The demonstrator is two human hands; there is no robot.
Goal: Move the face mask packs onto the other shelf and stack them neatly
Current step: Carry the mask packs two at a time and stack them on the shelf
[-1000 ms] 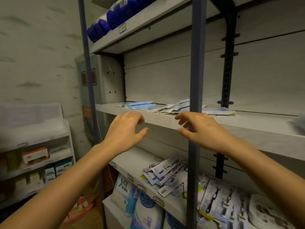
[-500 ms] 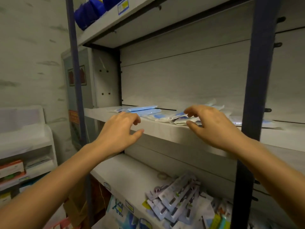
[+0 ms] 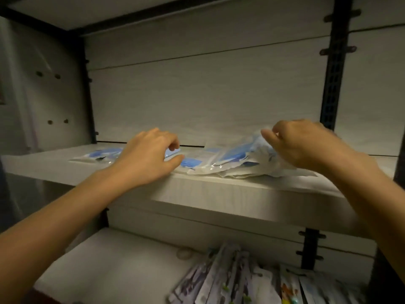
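Head view, nearest first: a lower shelf [image 3: 122, 266] runs along the bottom of the frame, its left part bare, and a fan of narrow carded packets [image 3: 221, 279] lies toward its right end, blurred too much to read; two bare forearms rise from the bottom corners toward the upper shelf [image 3: 241, 198], whose pale front edge crosses the frame from left to right; the left hand [image 3: 145, 157] rests over that front edge left of centre, fingers curled down and thumb stretched to the right, its fingertips touching a flat clear pack with blue inside [image 3: 188, 161], though whether it actually grips that pack I cannot tell; further left on the same shelf, just behind the wrist, lies another flat pack [image 3: 98, 155]; the right hand [image 3: 304, 145] is closed in a pinch on the crinkled top edge of the pile of face mask packs [image 3: 236, 162], lifting that edge off the shelf while the pile's lower layers stay flat near the front edge, right of centre; behind everything stands the pale back panel [image 3: 208, 91] and, at the right, a dark slotted upright [image 3: 333, 73].
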